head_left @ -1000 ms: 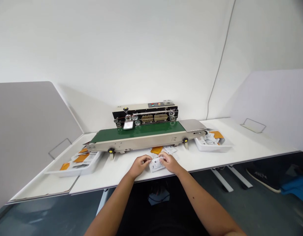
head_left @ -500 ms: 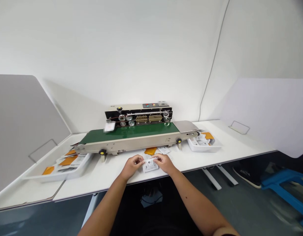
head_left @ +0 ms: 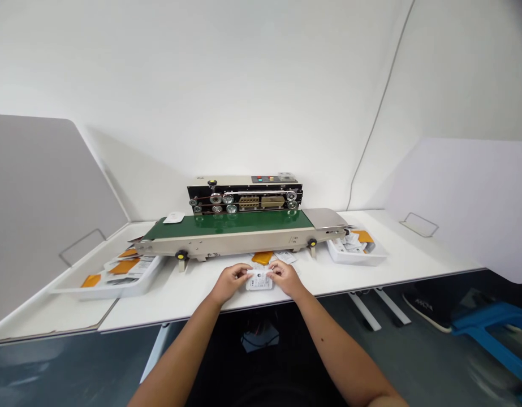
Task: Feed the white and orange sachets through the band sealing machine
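Note:
A small white printed packet (head_left: 259, 281) is stretched between my two hands near the table's front edge. My left hand (head_left: 232, 282) pinches its upper left corner, and my right hand (head_left: 285, 277) pinches the upper right one. Just beyond lie an orange packet (head_left: 262, 258) and a white packet (head_left: 285, 257), partly under the conveyor's front side. Behind them stands a band sealing machine (head_left: 246, 198) with a green conveyor belt (head_left: 227, 225). Another white packet (head_left: 174, 217) lies flat toward the belt's left end.
On the left, a white tray (head_left: 152, 277) holds several orange and white packets. A second white tray (head_left: 358, 258) with similar packets stands at the right, by the conveyor's end. Grey panels flank the white table (head_left: 159, 305). A blue stool (head_left: 490, 322) is on the floor at right.
The packet on the belt has travelled left, away from the sealing machine's rollers, and now lies flat. Both hands still pinch the same packet. The camera view has shifted slightly.

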Action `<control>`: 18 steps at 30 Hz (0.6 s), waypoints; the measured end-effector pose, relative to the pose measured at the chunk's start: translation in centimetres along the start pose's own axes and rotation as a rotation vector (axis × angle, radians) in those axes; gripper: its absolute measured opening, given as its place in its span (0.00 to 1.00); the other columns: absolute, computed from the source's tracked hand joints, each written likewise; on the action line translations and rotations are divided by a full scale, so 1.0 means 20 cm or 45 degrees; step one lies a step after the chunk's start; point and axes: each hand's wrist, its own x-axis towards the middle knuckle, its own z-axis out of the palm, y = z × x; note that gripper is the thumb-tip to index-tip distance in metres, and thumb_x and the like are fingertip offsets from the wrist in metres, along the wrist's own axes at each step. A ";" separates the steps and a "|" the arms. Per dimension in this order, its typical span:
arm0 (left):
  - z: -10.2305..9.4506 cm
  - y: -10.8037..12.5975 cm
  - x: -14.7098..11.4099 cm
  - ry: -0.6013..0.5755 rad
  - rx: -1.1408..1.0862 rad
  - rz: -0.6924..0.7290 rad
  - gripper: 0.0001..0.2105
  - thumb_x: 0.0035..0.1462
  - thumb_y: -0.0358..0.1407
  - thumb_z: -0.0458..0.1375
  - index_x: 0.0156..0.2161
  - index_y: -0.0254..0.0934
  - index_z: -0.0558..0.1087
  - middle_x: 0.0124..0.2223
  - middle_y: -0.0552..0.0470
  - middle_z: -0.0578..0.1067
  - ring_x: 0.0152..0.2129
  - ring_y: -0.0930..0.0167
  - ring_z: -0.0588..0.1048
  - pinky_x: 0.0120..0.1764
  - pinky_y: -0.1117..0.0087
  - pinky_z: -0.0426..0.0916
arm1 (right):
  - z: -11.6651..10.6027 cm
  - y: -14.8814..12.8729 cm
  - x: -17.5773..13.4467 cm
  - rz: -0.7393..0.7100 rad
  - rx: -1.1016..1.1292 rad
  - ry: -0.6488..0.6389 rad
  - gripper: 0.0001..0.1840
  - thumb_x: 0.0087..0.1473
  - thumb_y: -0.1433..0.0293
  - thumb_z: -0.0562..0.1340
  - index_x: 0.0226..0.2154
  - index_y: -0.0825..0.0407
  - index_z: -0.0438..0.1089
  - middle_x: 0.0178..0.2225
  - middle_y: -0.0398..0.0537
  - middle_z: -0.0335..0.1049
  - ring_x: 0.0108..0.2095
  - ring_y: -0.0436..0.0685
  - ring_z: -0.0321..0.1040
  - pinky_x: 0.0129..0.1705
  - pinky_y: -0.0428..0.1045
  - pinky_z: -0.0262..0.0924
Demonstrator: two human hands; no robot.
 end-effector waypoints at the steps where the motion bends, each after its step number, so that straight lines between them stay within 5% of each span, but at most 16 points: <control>1: 0.00 0.00 0.00 0.013 -0.015 -0.004 0.15 0.56 0.45 0.62 0.43 0.36 0.77 0.35 0.50 0.78 0.32 0.68 0.75 0.36 0.71 0.70 | 0.00 0.00 0.00 -0.003 -0.023 -0.013 0.16 0.53 0.59 0.65 0.41 0.51 0.73 0.23 0.38 0.65 0.24 0.51 0.62 0.29 0.46 0.56; 9: 0.01 0.01 -0.01 -0.052 -0.186 -0.053 0.14 0.55 0.44 0.64 0.38 0.36 0.70 0.30 0.55 0.73 0.27 0.73 0.71 0.30 0.74 0.66 | 0.00 -0.01 -0.01 -0.012 -0.136 -0.086 0.15 0.55 0.60 0.63 0.42 0.50 0.76 0.25 0.41 0.66 0.26 0.51 0.62 0.30 0.46 0.58; 14: 0.01 0.00 -0.01 -0.063 -0.265 -0.029 0.13 0.56 0.43 0.64 0.36 0.37 0.66 0.30 0.56 0.72 0.27 0.73 0.71 0.31 0.74 0.64 | -0.10 -0.06 0.05 0.006 -0.134 -0.322 0.12 0.53 0.63 0.64 0.39 0.50 0.75 0.26 0.41 0.70 0.26 0.51 0.64 0.29 0.45 0.59; 16: 0.01 0.00 -0.01 -0.003 -0.293 0.001 0.13 0.57 0.42 0.63 0.39 0.37 0.66 0.33 0.53 0.74 0.30 0.72 0.73 0.34 0.73 0.65 | -0.22 -0.12 0.14 0.023 -0.081 -0.245 0.13 0.51 0.63 0.65 0.39 0.51 0.74 0.27 0.41 0.71 0.25 0.50 0.65 0.28 0.44 0.59; 18: 0.01 0.00 -0.01 0.035 -0.300 0.005 0.13 0.58 0.41 0.61 0.43 0.37 0.66 0.34 0.52 0.76 0.32 0.71 0.74 0.36 0.71 0.66 | -0.39 -0.19 0.27 0.014 0.043 0.087 0.16 0.50 0.61 0.65 0.40 0.51 0.73 0.26 0.41 0.70 0.22 0.49 0.63 0.25 0.44 0.58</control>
